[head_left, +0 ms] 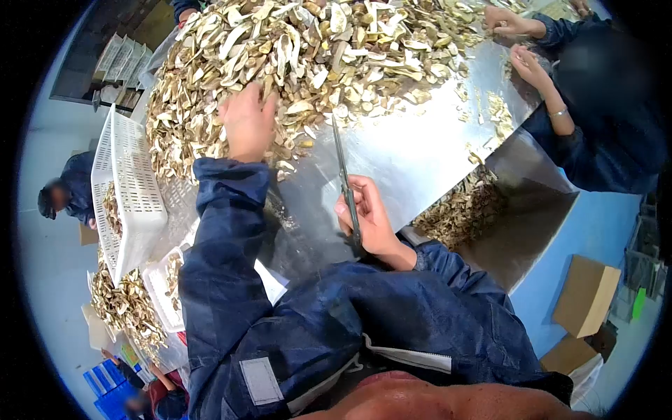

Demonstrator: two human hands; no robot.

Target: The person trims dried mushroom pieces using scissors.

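My left hand [249, 124] reaches into the near edge of a big heap of dried mushroom slices [294, 59], back of the hand up and slightly blurred. Its fingers look apart, and nothing shows gripped in them. Closer to my body, my right hand [367, 215] is closed around a long, slim dark pair of scissors [344, 175], seen nearly edge-on. Their narrow end points away from me, with the tip at the edge of the heap. Both hands are over a shiny metal tabletop [395, 150].
A white perforated basket [133, 182] stands tilted at left, near a white tray [162, 297] and more slices [126, 308]. At right, a co-worker's hands [532, 66] are by the heap. Slices lie below the table edge [462, 210]. A cardboard box [586, 295] is lower right.
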